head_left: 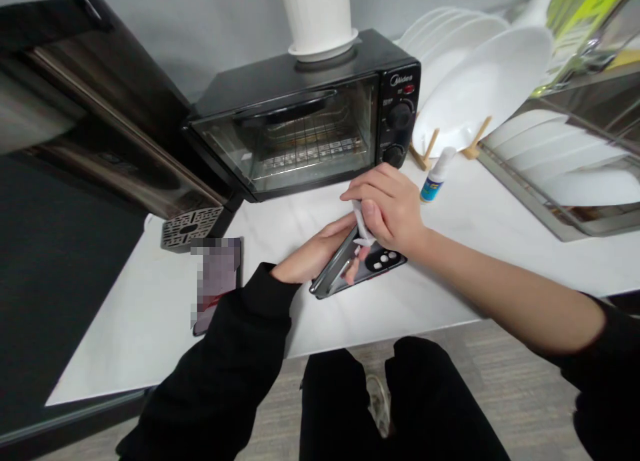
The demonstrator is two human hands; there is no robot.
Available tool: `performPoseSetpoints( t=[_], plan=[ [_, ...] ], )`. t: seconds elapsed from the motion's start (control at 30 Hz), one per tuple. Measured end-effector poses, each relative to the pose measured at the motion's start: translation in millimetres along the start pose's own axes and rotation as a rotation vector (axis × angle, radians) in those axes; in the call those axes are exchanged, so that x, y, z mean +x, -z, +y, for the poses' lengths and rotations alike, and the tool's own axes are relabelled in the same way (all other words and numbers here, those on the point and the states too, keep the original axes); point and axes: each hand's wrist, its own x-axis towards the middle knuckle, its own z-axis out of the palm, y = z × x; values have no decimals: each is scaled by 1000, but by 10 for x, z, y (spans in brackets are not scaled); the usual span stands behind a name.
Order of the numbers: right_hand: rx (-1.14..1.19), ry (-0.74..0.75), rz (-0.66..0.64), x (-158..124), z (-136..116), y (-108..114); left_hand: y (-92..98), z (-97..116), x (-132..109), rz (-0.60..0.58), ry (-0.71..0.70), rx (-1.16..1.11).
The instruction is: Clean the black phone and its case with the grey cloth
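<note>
My left hand [320,251] is wrapped round a dark phone [336,267], holding it tilted on its edge above the white counter. In my right hand [393,207] a crumpled white wipe [362,222] is pinched, pressed on the phone's upper edge. Beneath and behind the phone lies a dark, see-through phone case [383,261] with camera holes. To the left on the counter rests another phone-like item [220,281], partly blurred out. A small white bottle with a blue label [433,181] stands right of my right hand.
Behind my hands is a black toaster oven [300,127] with a white pot [320,14] on top. A tall dark machine [125,127] stands at the left. White plates [480,81] lean in a wooden rack, and bowls [560,147] fill a metal rack at the right.
</note>
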Motion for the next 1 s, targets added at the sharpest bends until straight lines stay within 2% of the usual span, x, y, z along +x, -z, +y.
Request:
performPoseSetpoints(
  t=[0.07,0.17,0.23,0.3,0.37,0.43,0.5,0.57,0.63,0.7,0.77,0.83,0.93,0.97,1.0],
  plan=[
    [27,-71,17,-3,24,12,-9,39,-9,-131,109,-136],
    [35,-139,93,9,-31,-20,30,-45,-7,-149,124,-220],
    [104,-296,178,36,-34,-57,57,-130,18,-205,60,-232],
    [228,-546,263,66,12,-98,47,-182,44,-237,-53,-182],
    [380,-793,289,84,64,-138,-2,-190,53,-149,-156,-5],
    [492,-929,237,81,71,-174,-59,-181,49,52,-203,235],
    [540,-932,147,58,11,-200,-89,-184,42,282,-263,426],
    [541,-844,63,21,-80,-216,-77,-202,37,464,-380,508],
    [534,-765,18,-16,-141,-231,-34,-217,27,606,-522,509],
    [532,-780,38,-36,-131,-251,16,-213,6,682,-606,508],
    [559,-878,123,-26,-63,-268,51,-187,-22,649,-645,567],
    [589,-886,295,16,2,-255,65,-151,-44,543,-707,689],
    [592,-687,533,94,-33,-144,73,-127,-26,399,-819,873],
    [594,-616,567,109,-82,-90,80,-136,-3,381,-843,906],
    [596,-529,542,112,-141,-37,94,-155,27,384,-857,921]
  ],
)
